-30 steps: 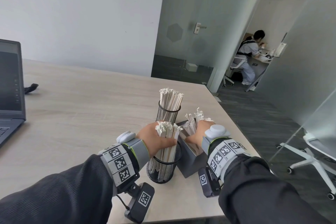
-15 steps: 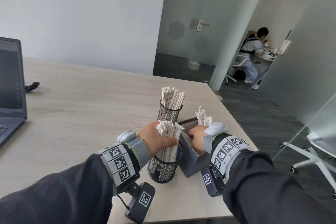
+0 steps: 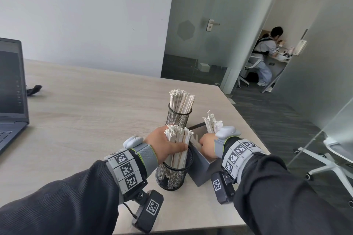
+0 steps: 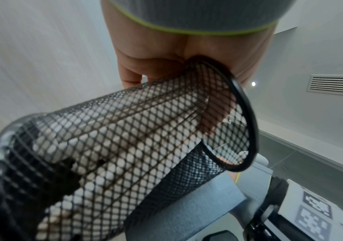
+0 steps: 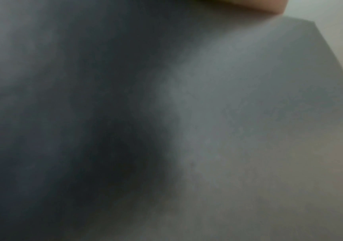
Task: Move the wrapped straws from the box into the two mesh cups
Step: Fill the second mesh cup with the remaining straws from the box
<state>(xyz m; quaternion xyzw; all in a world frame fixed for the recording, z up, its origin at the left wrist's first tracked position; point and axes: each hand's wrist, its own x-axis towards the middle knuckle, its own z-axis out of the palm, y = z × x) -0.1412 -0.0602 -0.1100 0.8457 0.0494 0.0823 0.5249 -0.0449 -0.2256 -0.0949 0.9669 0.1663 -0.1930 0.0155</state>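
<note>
head view, near to far: my left hand grips straws in near mesh cup; right hand sits in grey box, its fingers hidden, grip unreadable; far mesh cup is full. right wrist view only blur; left wrist shows mesh.

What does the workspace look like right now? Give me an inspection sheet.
Surface: pale wood table; we work at its near right corner.
Job's things: far cup full of straws; near cup holds a bundle; grey box beside it, a few straws upright in it.
Clutter: open laptop at left; small dark object behind it.
Grippers: left hand grips the bundle in the near cup; right hand is in the box, its fingers hidden.
Cables: thin cord under the left wrist.
Surroundings: glass partitions, a door, office chairs, a seated person beyond.
</note>
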